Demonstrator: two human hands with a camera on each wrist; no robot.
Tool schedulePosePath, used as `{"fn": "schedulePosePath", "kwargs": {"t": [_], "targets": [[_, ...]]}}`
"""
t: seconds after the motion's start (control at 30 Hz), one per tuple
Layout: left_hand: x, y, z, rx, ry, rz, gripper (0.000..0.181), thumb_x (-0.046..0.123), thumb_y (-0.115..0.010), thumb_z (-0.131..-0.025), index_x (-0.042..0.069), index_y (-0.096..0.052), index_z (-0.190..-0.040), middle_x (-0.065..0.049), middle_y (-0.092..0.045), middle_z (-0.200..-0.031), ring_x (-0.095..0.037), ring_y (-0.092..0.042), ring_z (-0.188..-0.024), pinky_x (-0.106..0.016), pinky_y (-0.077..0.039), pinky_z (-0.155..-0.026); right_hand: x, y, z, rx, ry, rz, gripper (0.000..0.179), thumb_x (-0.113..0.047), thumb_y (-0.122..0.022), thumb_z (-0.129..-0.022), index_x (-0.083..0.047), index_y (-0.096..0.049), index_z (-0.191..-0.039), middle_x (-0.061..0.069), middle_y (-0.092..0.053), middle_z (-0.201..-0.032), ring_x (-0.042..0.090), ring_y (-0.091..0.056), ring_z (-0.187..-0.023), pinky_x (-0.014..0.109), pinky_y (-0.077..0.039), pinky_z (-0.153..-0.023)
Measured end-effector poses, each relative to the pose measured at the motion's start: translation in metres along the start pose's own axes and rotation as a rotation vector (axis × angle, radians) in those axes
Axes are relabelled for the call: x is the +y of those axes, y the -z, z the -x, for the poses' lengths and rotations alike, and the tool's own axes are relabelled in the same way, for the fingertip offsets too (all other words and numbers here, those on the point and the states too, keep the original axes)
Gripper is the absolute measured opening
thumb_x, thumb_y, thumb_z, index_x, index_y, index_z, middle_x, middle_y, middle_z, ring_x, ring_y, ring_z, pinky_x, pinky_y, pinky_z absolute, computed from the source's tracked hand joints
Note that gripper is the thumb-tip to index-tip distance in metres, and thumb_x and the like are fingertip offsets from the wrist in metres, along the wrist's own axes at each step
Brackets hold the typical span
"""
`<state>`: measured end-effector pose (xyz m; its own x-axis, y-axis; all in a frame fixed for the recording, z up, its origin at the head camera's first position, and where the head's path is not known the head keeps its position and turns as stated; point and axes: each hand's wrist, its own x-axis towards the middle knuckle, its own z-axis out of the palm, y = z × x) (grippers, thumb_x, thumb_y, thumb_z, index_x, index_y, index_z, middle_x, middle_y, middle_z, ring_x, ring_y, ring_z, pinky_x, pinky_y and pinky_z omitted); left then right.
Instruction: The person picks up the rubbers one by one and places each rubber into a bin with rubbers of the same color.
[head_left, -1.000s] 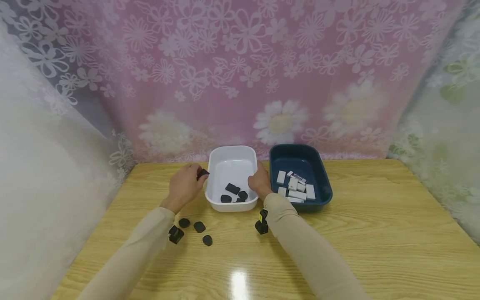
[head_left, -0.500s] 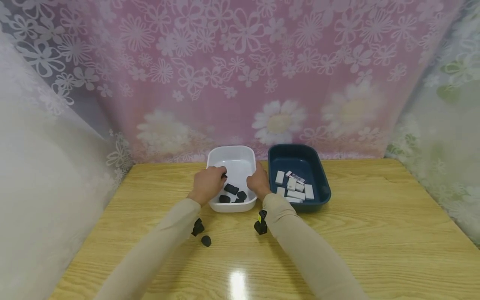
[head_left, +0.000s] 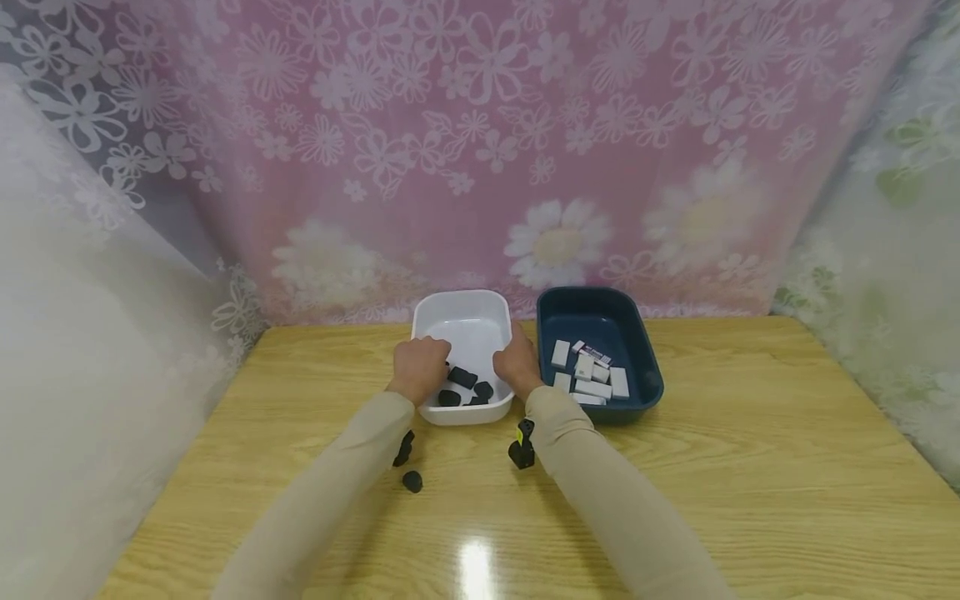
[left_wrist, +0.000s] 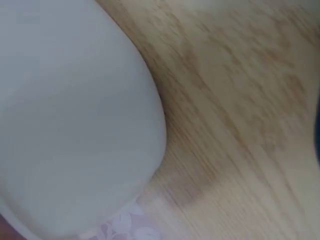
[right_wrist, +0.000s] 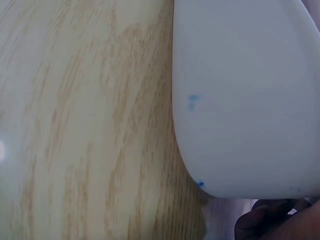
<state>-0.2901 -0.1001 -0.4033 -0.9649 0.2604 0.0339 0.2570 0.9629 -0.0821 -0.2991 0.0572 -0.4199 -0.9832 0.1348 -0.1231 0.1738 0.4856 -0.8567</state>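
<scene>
A white plastic tub point(head_left: 461, 414) stands on the table in the head view, holding a black oblong block point(head_left: 462, 378) and several black rounded lumps point(head_left: 483, 389). My left hand point(head_left: 422, 367) curls over its left rim, the fingertips largely hidden. Opposite it, my right hand point(head_left: 517, 363) grips the right rim, thumb on the inner side. The left wrist view is filled by the tub's smooth outer wall point(left_wrist: 85, 115). Fingers point(right_wrist: 250, 222) show beneath the tub's edge in the right wrist view.
A dark blue tub point(head_left: 651, 387) with several white blocks point(head_left: 592, 389) stands close to the right of the white one. One black lump point(head_left: 412, 481) lies on the wooden table point(head_left: 750, 467) by the left sleeve. A floral curtain point(head_left: 480, 167) hangs behind.
My left hand has carried a black piece from the left into the white tub, let it go and settled at the left rim. The right hand stays on its rim.
</scene>
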Motion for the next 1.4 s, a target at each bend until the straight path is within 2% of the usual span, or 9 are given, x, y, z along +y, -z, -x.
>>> {"fn": "schedulePosePath", "kwargs": {"t": [0.17, 0.33, 0.4, 0.53, 0.67, 0.77, 0.83, 1.13, 1.4], "targets": [[-0.001, 0.0, -0.003, 0.022, -0.003, 0.009, 0.014, 0.025, -0.068, -0.088, 0.013, -0.067, -0.082, -0.003, -0.064, -0.072, -0.021, -0.062, -0.064, -0.037, -0.048, -0.052, -0.003, 0.002, 0.001, -0.002, 0.008, 0.024, 0.066, 0.003, -0.051, -0.087, -0.012, -0.031, -0.147, 0.019, -0.051, -0.131, 0.036, -0.05, -0.117, 0.054, -0.042, -0.094], [-0.007, 0.006, -0.002, 0.02, 0.002, 0.176, 0.012, 0.025, -0.061, -0.091, 0.014, -0.065, -0.086, -0.002, -0.063, -0.075, -0.02, -0.058, -0.063, -0.039, -0.047, -0.053, -0.002, 0.002, 0.001, -0.01, -0.007, 0.011, 0.066, 0.003, -0.051, -0.087, -0.013, -0.03, -0.148, 0.019, -0.05, -0.132, 0.035, -0.049, -0.118, 0.055, -0.042, -0.094], [-0.011, 0.006, 0.002, 0.063, -0.012, 0.251, 0.011, 0.023, -0.059, -0.092, 0.015, -0.067, -0.09, 0.0, -0.063, -0.08, -0.018, -0.057, -0.065, -0.038, -0.046, -0.054, -0.001, 0.002, 0.001, -0.011, -0.005, 0.015, 0.066, 0.003, -0.051, -0.087, -0.013, -0.03, -0.148, 0.019, -0.05, -0.132, 0.035, -0.049, -0.118, 0.054, -0.042, -0.094], [-0.019, 0.002, 0.013, 0.198, -0.061, 0.389, 0.013, 0.021, -0.056, -0.094, 0.014, -0.067, -0.097, -0.002, -0.057, -0.095, -0.019, -0.053, -0.08, -0.035, -0.047, -0.059, 0.0, 0.002, 0.002, -0.013, 0.003, 0.025, 0.066, 0.004, -0.051, -0.086, -0.012, -0.031, -0.147, 0.019, -0.05, -0.132, 0.035, -0.049, -0.118, 0.054, -0.042, -0.094], [-0.032, 0.0, 0.028, 0.336, -0.09, 0.478, 0.013, 0.019, -0.056, -0.095, 0.011, -0.065, -0.099, -0.007, -0.052, -0.1, -0.021, -0.049, -0.084, -0.035, -0.046, -0.062, 0.0, 0.002, 0.002, -0.01, 0.004, 0.019, 0.066, 0.004, -0.051, -0.087, -0.012, -0.031, -0.147, 0.019, -0.05, -0.132, 0.035, -0.049, -0.118, 0.054, -0.041, -0.095], [-0.043, -0.001, 0.04, 0.367, -0.074, 0.512, 0.013, 0.019, -0.056, -0.094, 0.01, -0.062, -0.101, -0.006, -0.053, -0.097, -0.02, -0.051, -0.08, -0.035, -0.046, -0.061, -0.001, 0.002, 0.002, -0.008, 0.004, 0.017, 0.066, 0.004, -0.051, -0.087, -0.012, -0.031, -0.147, 0.019, -0.05, -0.132, 0.035, -0.049, -0.119, 0.053, -0.04, -0.096], [-0.051, -0.002, 0.048, 0.342, -0.061, 0.519, 0.014, 0.019, -0.056, -0.094, 0.009, -0.06, -0.103, -0.005, -0.054, -0.094, -0.019, -0.053, -0.078, -0.035, -0.046, -0.061, -0.001, 0.002, 0.002, -0.009, 0.006, 0.019, 0.066, 0.004, -0.051, -0.086, -0.012, -0.031, -0.147, 0.018, -0.05, -0.133, 0.034, -0.049, -0.119, 0.052, -0.04, -0.097], [-0.078, -0.014, 0.084, 0.115, -0.083, 0.497, 0.015, 0.016, -0.055, -0.092, 0.008, -0.06, -0.104, -0.001, -0.055, -0.089, -0.015, -0.052, -0.069, -0.033, -0.044, -0.059, 0.0, 0.002, 0.001, -0.01, -0.002, 0.011, 0.068, 0.006, -0.051, -0.086, -0.014, -0.031, -0.147, 0.017, -0.049, -0.134, 0.034, -0.048, -0.12, 0.052, -0.038, -0.098], [-0.086, -0.015, 0.113, 0.093, -0.126, 0.472, 0.013, 0.017, -0.06, -0.092, 0.009, -0.062, -0.102, -0.002, -0.056, -0.092, -0.018, -0.058, -0.078, -0.035, -0.048, -0.064, -0.001, 0.003, 0.001, -0.004, -0.005, 0.009, 0.069, 0.006, -0.051, -0.086, -0.014, -0.03, -0.148, 0.017, -0.048, -0.135, 0.035, -0.047, -0.121, 0.053, -0.039, -0.098]]}}
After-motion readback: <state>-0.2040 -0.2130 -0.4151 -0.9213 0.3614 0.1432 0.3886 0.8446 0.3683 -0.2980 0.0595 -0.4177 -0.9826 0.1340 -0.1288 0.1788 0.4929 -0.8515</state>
